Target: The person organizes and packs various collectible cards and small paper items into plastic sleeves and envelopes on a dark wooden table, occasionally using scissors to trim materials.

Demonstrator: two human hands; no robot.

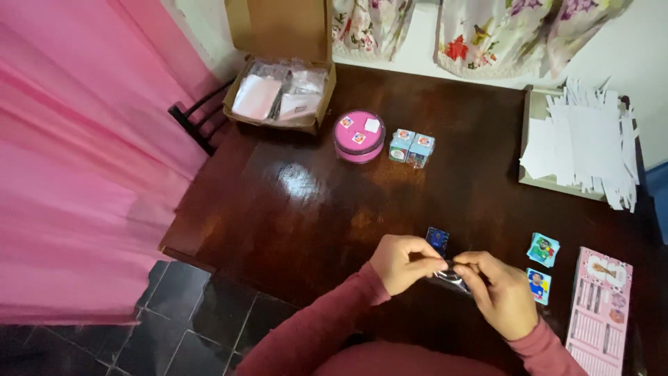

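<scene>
Fingers [437, 265] of left hand [400, 263] and right hand [497, 292] pinched together on small dark shiny packet [451, 275], held just above dark wooden surface [292, 209]. Blue card [437, 239] seen just beyond fingers. Two picture cards [541, 268] laid just right of right hand. Pink printed sheet [600, 310] placed further right. Round pink tin [359, 136] set well beyond fingers.

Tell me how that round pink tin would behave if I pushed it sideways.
The pink tin sits flat and squat, so it would probably slide, not tip. The polished table looks slick, which should help. The loose cards on its lid may shift off.
</scene>
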